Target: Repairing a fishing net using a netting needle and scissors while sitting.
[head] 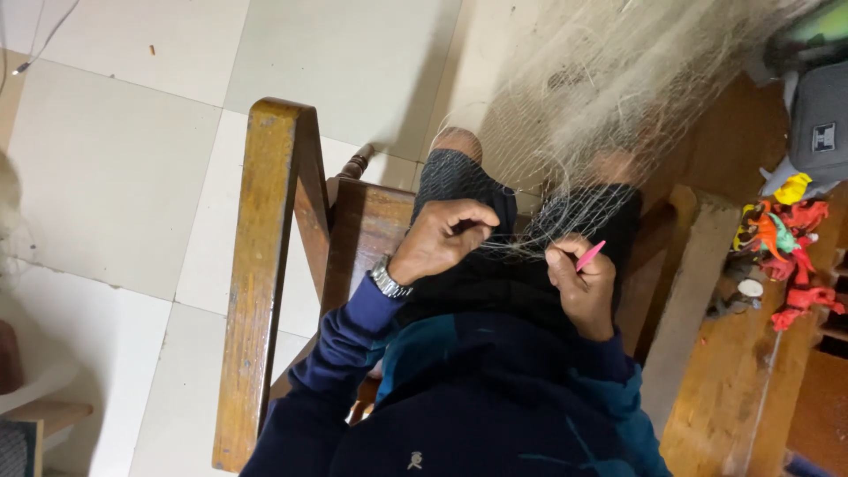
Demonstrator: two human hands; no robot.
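A fine pale fishing net (601, 97) hangs down across my lap and knees. My left hand (446, 238), with a metal wristwatch (389, 281) on the wrist, pinches a bunch of net strands above my dark shorts. My right hand (581, 287) grips a pink netting needle (590, 255), its tip pointing up into the mesh right beside the left hand's fingers. Both hands sit close together over my lap. I wear a dark blue long-sleeved top (459, 397).
I sit in a wooden chair; its left armrest (261, 265) runs along my left arm, the right armrest (693, 300) beside my right. A wooden surface at right holds colourful toy figures (786, 256) and a grey bag (821, 124). Pale floor tiles (115, 177) lie to the left.
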